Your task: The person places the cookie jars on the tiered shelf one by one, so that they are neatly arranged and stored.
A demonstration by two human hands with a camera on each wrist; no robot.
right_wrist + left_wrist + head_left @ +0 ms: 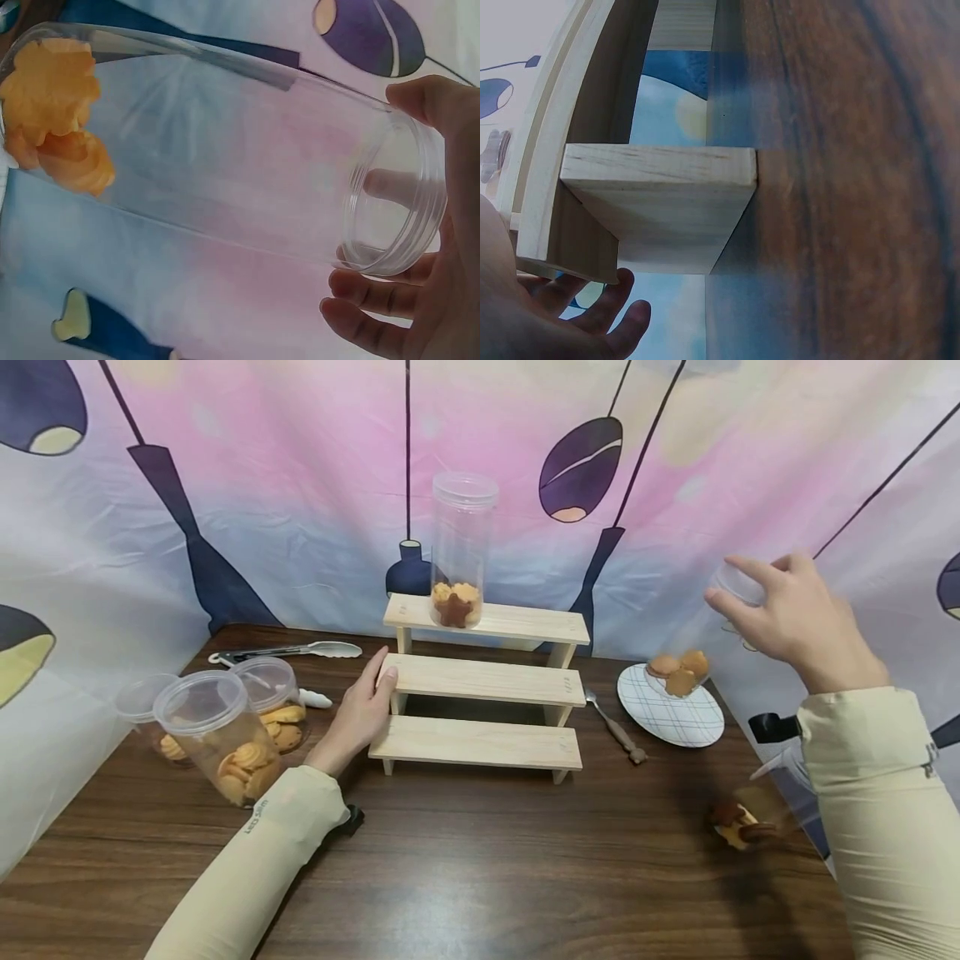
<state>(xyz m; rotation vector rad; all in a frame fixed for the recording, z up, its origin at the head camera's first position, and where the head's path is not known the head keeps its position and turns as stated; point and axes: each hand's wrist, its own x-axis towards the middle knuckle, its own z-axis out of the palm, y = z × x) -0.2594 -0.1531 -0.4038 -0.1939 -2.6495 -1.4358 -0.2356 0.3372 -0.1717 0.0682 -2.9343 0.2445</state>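
Observation:
A wooden three-step display stand (480, 739) stands in the middle of the table. My left hand (360, 714) grips the left end of its middle step; the left wrist view shows fingers (611, 300) curled around the board's end. At the right, my right hand (798, 610) holds a tall clear plastic jar (225, 150) from above by its lidded top. A few cookies (56, 105) lie at the jar's bottom, which overlaps a white checked plate (678, 731) in the head view. Another clear jar (459, 539) with cookies stands on the top step.
Several lidded jars with cookies, such as the large jar (206, 727), stand at the left. Tongs (330, 649) lie behind them. A fork (618, 731) lies between stand and plate. Another cookie jar (742, 818) stands near my right forearm. A patterned cloth (322, 527) hangs behind the table.

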